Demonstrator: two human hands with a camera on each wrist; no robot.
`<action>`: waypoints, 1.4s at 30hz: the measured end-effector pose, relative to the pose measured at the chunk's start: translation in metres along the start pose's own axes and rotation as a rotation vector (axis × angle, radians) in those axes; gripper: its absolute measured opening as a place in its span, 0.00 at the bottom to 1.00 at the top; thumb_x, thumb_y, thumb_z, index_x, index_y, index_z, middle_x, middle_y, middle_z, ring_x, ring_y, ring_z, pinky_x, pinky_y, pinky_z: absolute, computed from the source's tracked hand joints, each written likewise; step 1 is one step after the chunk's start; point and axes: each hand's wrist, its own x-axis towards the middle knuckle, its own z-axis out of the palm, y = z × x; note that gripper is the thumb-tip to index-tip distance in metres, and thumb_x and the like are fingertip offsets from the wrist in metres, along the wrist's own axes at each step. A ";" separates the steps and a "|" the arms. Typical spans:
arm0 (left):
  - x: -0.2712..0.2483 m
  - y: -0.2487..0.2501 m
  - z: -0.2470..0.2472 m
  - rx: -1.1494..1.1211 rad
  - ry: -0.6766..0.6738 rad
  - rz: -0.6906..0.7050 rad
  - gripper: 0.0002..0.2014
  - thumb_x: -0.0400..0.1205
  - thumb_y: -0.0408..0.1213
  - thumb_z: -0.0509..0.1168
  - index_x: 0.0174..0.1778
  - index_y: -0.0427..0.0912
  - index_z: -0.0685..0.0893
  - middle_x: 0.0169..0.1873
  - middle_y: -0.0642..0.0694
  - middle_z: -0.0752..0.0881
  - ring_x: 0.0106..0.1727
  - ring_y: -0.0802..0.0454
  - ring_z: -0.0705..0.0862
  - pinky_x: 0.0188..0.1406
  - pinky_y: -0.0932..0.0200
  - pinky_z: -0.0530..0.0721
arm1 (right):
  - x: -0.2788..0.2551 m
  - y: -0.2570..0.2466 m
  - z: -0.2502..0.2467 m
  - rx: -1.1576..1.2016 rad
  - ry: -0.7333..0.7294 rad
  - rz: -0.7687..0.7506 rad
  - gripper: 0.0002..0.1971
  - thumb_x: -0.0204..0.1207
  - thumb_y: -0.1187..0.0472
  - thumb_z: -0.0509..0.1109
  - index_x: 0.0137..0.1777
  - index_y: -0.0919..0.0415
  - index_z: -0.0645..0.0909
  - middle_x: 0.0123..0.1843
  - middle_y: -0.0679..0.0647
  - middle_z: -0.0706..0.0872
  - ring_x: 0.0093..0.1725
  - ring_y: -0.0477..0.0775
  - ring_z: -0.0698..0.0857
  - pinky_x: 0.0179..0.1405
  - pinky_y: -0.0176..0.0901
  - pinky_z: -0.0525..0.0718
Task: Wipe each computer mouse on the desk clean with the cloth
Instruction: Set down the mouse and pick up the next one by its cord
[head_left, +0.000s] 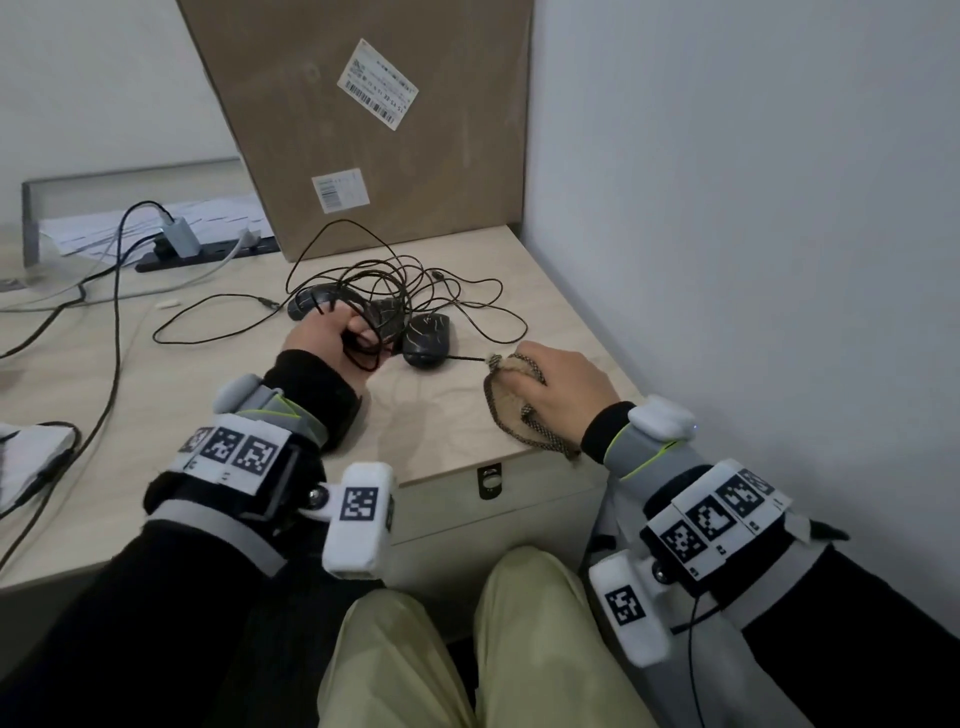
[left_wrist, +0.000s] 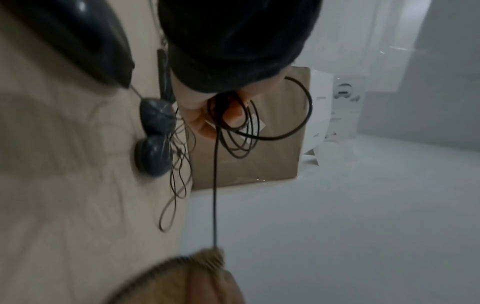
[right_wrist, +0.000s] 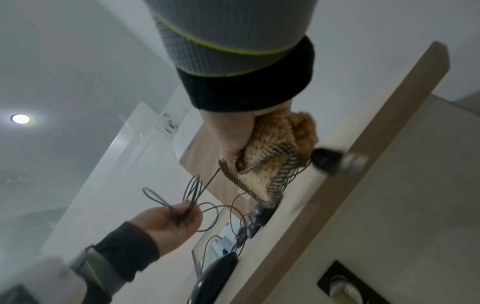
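Observation:
Three black mice lie together mid-desk: a glossy one (head_left: 307, 302), one half hidden under cables (head_left: 388, 315), and a marbled one (head_left: 427, 340) (left_wrist: 153, 158). My left hand (head_left: 358, 338) (left_wrist: 221, 115) (right_wrist: 187, 214) grips several loops of thin black mouse cable (head_left: 363, 358) just above the desk. One strand runs taut to the tan cloth (head_left: 511, 410) (right_wrist: 275, 164) with a checked border. My right hand (head_left: 550, 384) (right_wrist: 233, 144) holds that cloth bunched around the strand near the desk's front right corner. A blurred black plug (right_wrist: 324, 159) with a metal tip shows beside the cloth.
A large cardboard box (head_left: 384, 130) leans at the back. A power strip (head_left: 208, 254) with chargers and trailing cables lies at the left. The white wall (head_left: 727, 208) bounds the desk's right side. A drawer lock (head_left: 490, 480) sits below the front edge.

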 end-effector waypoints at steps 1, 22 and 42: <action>0.004 0.003 -0.005 0.073 0.006 0.036 0.11 0.87 0.31 0.49 0.39 0.44 0.70 0.19 0.54 0.71 0.13 0.62 0.68 0.21 0.70 0.74 | 0.002 0.004 -0.003 0.005 0.015 0.003 0.15 0.78 0.43 0.62 0.42 0.55 0.73 0.38 0.52 0.82 0.44 0.61 0.81 0.41 0.50 0.76; -0.030 -0.027 0.014 1.648 -0.106 0.721 0.10 0.84 0.42 0.57 0.52 0.43 0.81 0.40 0.45 0.82 0.44 0.43 0.79 0.42 0.58 0.72 | 0.019 -0.013 -0.006 0.167 0.127 0.112 0.14 0.75 0.54 0.66 0.32 0.61 0.73 0.28 0.54 0.77 0.36 0.60 0.77 0.33 0.47 0.71; -0.042 -0.040 0.027 0.454 -0.200 -0.177 0.11 0.85 0.34 0.58 0.37 0.41 0.78 0.20 0.52 0.82 0.17 0.61 0.79 0.16 0.73 0.74 | 0.010 -0.029 0.016 0.268 -0.030 -0.060 0.18 0.75 0.42 0.67 0.52 0.57 0.78 0.46 0.55 0.87 0.47 0.58 0.84 0.50 0.53 0.82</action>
